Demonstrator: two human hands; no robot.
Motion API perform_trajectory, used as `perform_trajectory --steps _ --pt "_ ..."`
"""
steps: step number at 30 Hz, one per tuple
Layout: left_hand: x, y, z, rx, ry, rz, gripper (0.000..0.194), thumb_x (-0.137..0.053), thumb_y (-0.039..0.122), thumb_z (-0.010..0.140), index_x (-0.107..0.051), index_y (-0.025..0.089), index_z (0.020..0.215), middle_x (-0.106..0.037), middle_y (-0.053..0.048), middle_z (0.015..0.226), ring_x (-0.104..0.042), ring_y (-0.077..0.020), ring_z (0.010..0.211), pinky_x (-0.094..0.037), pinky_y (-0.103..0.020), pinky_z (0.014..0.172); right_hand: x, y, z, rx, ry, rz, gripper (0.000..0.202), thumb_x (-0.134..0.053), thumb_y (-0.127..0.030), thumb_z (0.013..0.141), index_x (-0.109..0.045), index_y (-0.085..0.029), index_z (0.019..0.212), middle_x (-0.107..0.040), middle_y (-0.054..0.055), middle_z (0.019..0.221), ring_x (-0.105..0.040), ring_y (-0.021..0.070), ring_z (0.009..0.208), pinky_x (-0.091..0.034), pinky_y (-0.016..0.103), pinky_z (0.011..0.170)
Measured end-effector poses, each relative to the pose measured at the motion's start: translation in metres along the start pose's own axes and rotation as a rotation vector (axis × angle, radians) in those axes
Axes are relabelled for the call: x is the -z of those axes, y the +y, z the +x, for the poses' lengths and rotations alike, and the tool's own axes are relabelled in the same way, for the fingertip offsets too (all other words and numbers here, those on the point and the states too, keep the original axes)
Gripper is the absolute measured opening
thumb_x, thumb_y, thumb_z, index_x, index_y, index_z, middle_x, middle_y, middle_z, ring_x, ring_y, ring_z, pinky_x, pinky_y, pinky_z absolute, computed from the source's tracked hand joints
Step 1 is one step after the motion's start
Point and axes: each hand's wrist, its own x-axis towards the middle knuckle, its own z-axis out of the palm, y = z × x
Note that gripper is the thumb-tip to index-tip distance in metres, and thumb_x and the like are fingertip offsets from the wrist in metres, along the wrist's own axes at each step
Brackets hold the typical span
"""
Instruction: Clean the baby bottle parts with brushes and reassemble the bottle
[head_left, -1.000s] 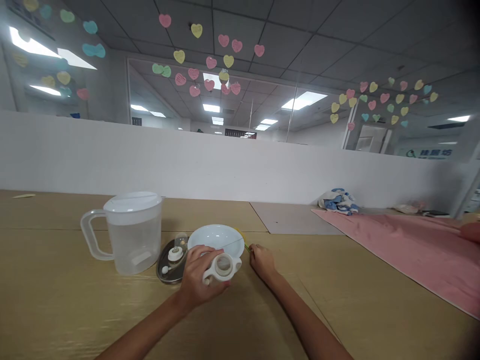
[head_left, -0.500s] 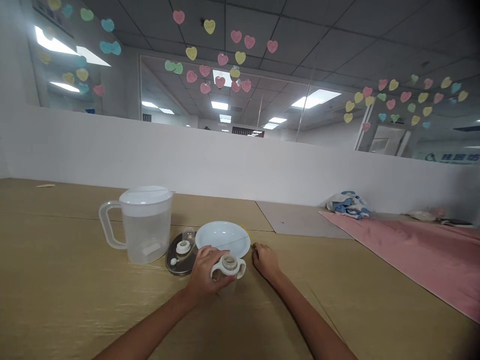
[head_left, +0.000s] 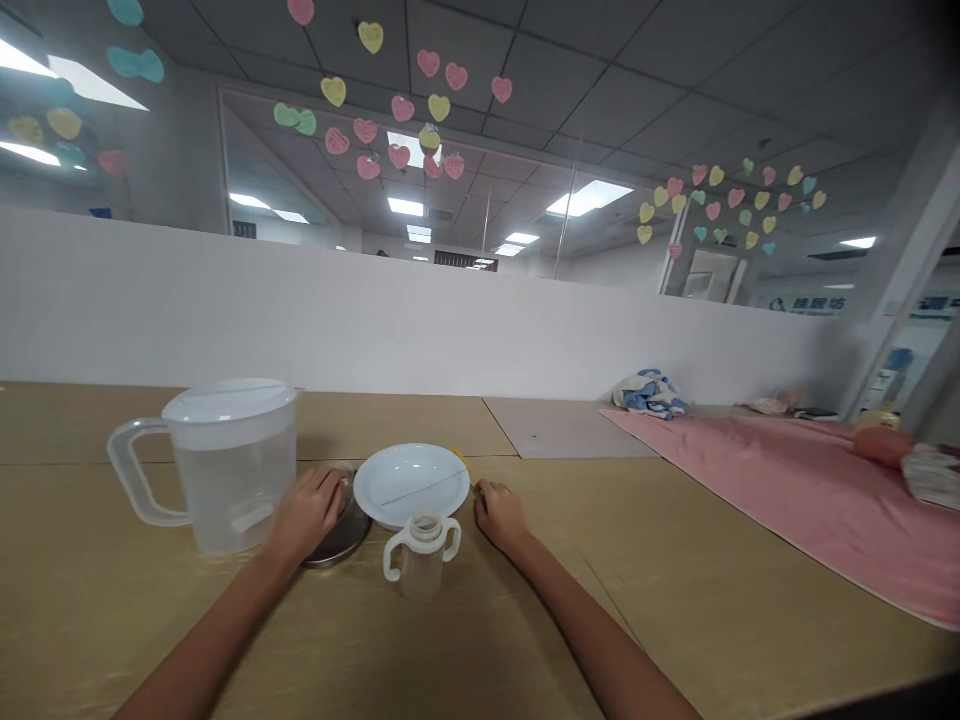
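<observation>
My left hand (head_left: 309, 508) is over the dark round metal tray (head_left: 339, 545), its fingers curled down around small pieces there. It hides most of them, so what it grips is unclear. A clear bottle (head_left: 421, 570) with a white two-handled collar stands upright and uncapped on the table, untouched by either hand. Behind it is a white bowl (head_left: 412, 485) with a thin straight line across its inside. My right hand (head_left: 499, 512) rests closed at the bowl's right side, pinching a thin yellow-green thing (head_left: 473, 489) whose kind I cannot make out.
A lidded translucent pitcher (head_left: 236, 490) with liquid in it stands left of the tray. At the right lie a pink cloth (head_left: 765, 480) and a crumpled blue-and-white cloth (head_left: 649, 393). A low white wall (head_left: 450, 330) runs along the table's back.
My left hand has let go of the bottle, which now stands on the table, and moved left onto the tray. My right hand keeps its place by the bowl. The view has shifted right.
</observation>
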Motion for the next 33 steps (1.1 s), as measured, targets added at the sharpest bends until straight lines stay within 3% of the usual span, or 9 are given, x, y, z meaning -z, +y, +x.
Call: perform_trajectory --steps 4,8,13,18,24,28,33 --pt "-0.006 -0.008 -0.001 0.168 -0.282 0.169 0.028 -0.034 0.019 0.085 -0.059 0.015 0.097 -0.064 -0.012 0.094 -0.060 -0.0222 0.086 -0.043 -0.033 0.078 -0.001 0.001 0.001 -0.001 0.002 0.008 0.024 -0.043 -0.018 0.082 -0.058 -0.015 0.099 -0.064 0.009 0.099 -0.056 0.0193 0.093 -0.036 0.025 0.072" --pt "-0.002 -0.001 -0.001 0.226 -0.387 0.182 0.029 -0.034 0.022 0.087 -0.057 0.015 0.102 -0.065 -0.011 0.085 -0.061 -0.0218 0.083 -0.043 -0.031 0.075 -0.003 0.002 0.002 0.003 0.010 0.026 0.023 -0.042 -0.017 0.081 -0.059 -0.015 0.098 -0.064 0.010 0.097 -0.056 0.0195 0.091 -0.035 0.026 0.071" --pt "0.002 0.005 0.000 0.211 -0.387 0.192 0.031 -0.032 0.024 0.087 -0.057 0.013 0.101 -0.065 -0.013 0.088 -0.062 -0.0229 0.086 -0.043 -0.032 0.076 -0.004 0.002 0.002 -0.023 0.036 0.064 0.023 -0.043 -0.018 0.081 -0.059 -0.016 0.097 -0.065 0.009 0.095 -0.056 0.0193 0.090 -0.036 0.025 0.070" --pt "0.000 0.005 -0.001 0.200 -0.362 0.196 0.032 -0.031 0.021 0.087 -0.057 0.013 0.105 -0.063 -0.012 0.098 -0.061 -0.0217 0.090 -0.042 -0.031 0.080 0.004 0.004 0.017 -0.171 0.103 0.240 0.029 -0.034 -0.021 0.087 -0.057 -0.016 0.104 -0.065 0.007 0.098 -0.057 0.0159 0.089 -0.037 0.023 0.070" --pt "0.002 0.010 -0.001 0.215 -0.296 0.175 0.032 -0.032 0.021 0.087 -0.058 0.016 0.105 -0.063 -0.011 0.100 -0.059 -0.0221 0.094 -0.042 -0.032 0.081 0.024 -0.010 0.050 -0.161 -0.058 0.319 0.038 -0.032 -0.037 0.089 -0.063 -0.015 0.080 -0.067 0.006 0.073 -0.061 0.0142 0.067 -0.038 0.021 0.056" --pt "0.007 0.016 0.002 0.174 -0.199 0.182 0.034 -0.028 0.023 0.089 -0.059 0.017 0.102 -0.063 -0.010 0.100 -0.056 -0.0232 0.096 -0.041 -0.034 0.083 0.035 -0.024 0.065 -0.171 -0.165 0.288 0.026 -0.054 -0.037 0.076 -0.062 -0.014 0.066 -0.064 0.007 0.059 -0.062 0.0169 0.060 -0.039 0.022 0.052" --pt "0.001 0.014 -0.001 0.230 -0.287 0.137 0.031 -0.035 0.017 0.084 -0.058 0.013 0.104 -0.062 -0.014 0.102 -0.056 -0.0236 0.096 -0.042 -0.034 0.083 0.047 -0.031 0.079 -0.237 -0.200 0.244 0.008 -0.066 -0.020 0.061 -0.061 -0.014 0.064 -0.063 0.009 0.056 -0.063 0.0209 0.059 -0.041 0.025 0.051"
